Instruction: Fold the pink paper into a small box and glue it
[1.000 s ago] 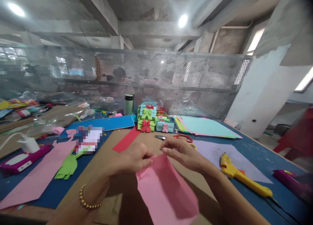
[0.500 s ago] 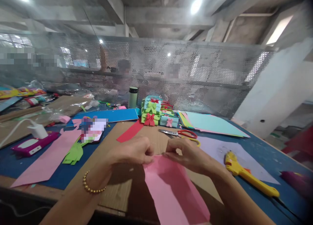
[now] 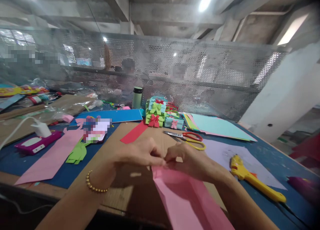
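Note:
A long sheet of pink paper point(image 3: 175, 196) stretches from the front edge of the view up to my fingers, its sides curling upward. My left hand point(image 3: 142, 153), with a gold bead bracelet at the wrist, pinches the far edge of it. Close beside, the bent fingers of my right hand point(image 3: 186, 160) grip the same edge, and the two hands almost touch. Under them lies a brown cardboard sheet point(image 3: 120, 193). Just beyond my right hand rest scissors point(image 3: 192, 139) with red and yellow handles.
A yellow glue gun point(image 3: 255, 181) lies on lilac paper at the right. Small paper boxes with bows point(image 3: 156, 115) stand stacked behind, near a green bottle point(image 3: 137, 98). At left are a pink strip point(image 3: 53, 156), green cut paper point(image 3: 77, 152), a phone and a purple power strip point(image 3: 37, 143).
My hands have come closer together along the paper's far edge, the right one moving left. The pink paper's sides have drawn inward and its near end has shifted right.

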Demonstrator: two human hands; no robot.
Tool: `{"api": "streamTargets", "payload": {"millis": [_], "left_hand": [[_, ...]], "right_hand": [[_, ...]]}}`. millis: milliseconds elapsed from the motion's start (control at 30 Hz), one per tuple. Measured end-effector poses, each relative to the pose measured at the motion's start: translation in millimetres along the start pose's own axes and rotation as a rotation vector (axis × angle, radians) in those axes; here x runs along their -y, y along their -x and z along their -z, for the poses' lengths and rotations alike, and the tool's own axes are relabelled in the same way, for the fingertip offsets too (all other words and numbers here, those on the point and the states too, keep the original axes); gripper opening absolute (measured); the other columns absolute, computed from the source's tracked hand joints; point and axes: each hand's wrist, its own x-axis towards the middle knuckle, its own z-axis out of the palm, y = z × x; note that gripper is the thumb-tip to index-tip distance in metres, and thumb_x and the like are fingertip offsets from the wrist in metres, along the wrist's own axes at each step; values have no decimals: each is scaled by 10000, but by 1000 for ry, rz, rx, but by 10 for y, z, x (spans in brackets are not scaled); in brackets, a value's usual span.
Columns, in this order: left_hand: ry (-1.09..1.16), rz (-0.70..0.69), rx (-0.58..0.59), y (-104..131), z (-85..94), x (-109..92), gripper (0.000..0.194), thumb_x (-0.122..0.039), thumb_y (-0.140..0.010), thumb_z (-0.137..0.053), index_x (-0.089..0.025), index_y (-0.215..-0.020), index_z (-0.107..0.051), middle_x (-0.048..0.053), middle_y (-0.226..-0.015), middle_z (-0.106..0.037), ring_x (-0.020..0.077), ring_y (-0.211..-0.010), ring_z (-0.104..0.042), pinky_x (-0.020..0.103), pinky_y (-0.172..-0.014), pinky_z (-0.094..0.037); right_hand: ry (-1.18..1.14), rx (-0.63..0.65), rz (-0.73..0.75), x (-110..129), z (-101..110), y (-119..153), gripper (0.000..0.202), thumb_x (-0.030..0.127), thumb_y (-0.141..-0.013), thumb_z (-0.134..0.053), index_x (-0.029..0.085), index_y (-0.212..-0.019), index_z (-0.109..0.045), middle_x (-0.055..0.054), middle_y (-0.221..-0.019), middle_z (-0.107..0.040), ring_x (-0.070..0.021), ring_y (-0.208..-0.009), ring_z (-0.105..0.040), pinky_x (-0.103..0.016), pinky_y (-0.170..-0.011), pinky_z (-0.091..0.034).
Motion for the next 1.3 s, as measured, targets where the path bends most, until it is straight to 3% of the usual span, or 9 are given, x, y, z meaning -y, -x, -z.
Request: {"api": "streamTargets", "payload": {"millis": [100,167,300,433,733,1000,1167,1300], "left_hand": [[181,-88,-107,-1,88,0,397,-435,-916,-487,-138,-678,-601,-8,-614,-528,99,-579,-468,215,-535,-334],[256,-140,-154,-5,104,-29,403,-456,-935,-472,-127,-809,-666,43,-738,-635,129,-695,-563,233,-638,-418],[359,-175,-171,-23,43,-60,310,-420,-880,-609,-148,-1002,-693,54,-894,-683,133,-793,-583,245,-715,-443],[400,-193,-250,-53,-40,-31,304,-394,-818,-697,-155,-1006,-700,46,-913,-680,135,-810,-583,248,-723,-445],[246,-196,-380,-15,-91,-127,220,-306,-850,-649,-177,-1014,-719,35,-909,-690,130,-784,-579,232,-699,-436],[303,-176,-383,-39,-96,-114,221,-295,-843,-638,-153,-991,-721,41,-867,-688,123,-732,-573,222,-640,-429],[315,-109,-376,-53,-123,-119,203,-291,-830,-643,-128,-929,-710,48,-843,-682,134,-735,-585,240,-646,-447],[362,-141,-359,-69,-126,-69,228,-339,-860,-638,-134,-937,-700,44,-837,-684,129,-723,-608,242,-658,-465]], "right_hand": [[-127,-130,96,-137,83,29,186,277,-903,-611,164,-778,-689,1,-721,-643,-104,-657,-532,-228,-615,-396],[-183,-208,146,-175,137,51,249,328,-919,-606,160,-746,-671,-1,-701,-619,-104,-654,-530,-231,-622,-413],[-203,-390,215,-172,179,76,242,324,-916,-619,165,-747,-690,-15,-704,-636,-113,-667,-558,-238,-625,-434],[-166,-496,238,-165,154,77,213,300,-921,-613,175,-785,-720,-36,-750,-665,-124,-690,-586,-250,-631,-453],[-136,-512,174,-164,127,77,265,331,-931,-586,177,-742,-689,-32,-718,-635,-131,-666,-577,-246,-598,-443],[-75,-479,45,-130,98,88,215,336,-927,-571,184,-812,-671,-18,-728,-643,-140,-691,-562,-242,-625,-436],[-41,-474,46,-128,46,86,197,305,-907,-579,185,-756,-620,1,-704,-625,-132,-663,-545,-240,-620,-418],[-52,-503,63,-100,54,79,224,300,-916,-558,186,-729,-607,-4,-677,-611,-136,-640,-535,-243,-598,-412]]}}
